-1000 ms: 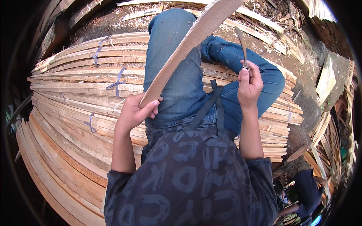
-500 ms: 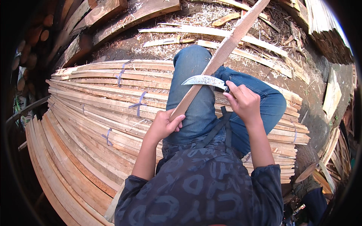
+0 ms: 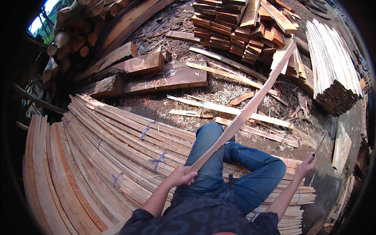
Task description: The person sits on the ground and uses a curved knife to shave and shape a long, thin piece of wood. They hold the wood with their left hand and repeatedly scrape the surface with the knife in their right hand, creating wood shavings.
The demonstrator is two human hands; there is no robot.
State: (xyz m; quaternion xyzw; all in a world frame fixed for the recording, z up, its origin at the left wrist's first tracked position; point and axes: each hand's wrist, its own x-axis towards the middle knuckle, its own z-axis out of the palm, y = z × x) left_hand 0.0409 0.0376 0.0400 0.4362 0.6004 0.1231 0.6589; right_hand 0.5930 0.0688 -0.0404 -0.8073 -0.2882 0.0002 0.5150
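Note:
My left hand (image 3: 181, 176) is closed around the near end of a long, rough wooden slat (image 3: 250, 107). The slat rises across my left thigh and slants up to the right, its far end well beyond my knees. Out to the right, away from the wood, my right hand (image 3: 305, 167) grips a knife (image 3: 320, 144) by its dark handle. Its blade appears thin, nearly edge-on, pointing up and away. Jeans cover my bent legs (image 3: 254, 162), and the slat rests on or just over the left one.
Bundles of long slats (image 3: 117, 152) tied with purple strips lie beneath me and to the left. Thick beams (image 3: 168, 78), a stack of boards (image 3: 223, 29) and a pale slat bundle (image 3: 331, 62) lie farther off. Shavings and offcuts (image 3: 231, 111) litter the ground; logs (image 3: 78, 39) are piled far left.
My right hand has swung the knife off the slat and out to the right. The slat stays in my left hand. My view has tilted up, showing more of the yard.

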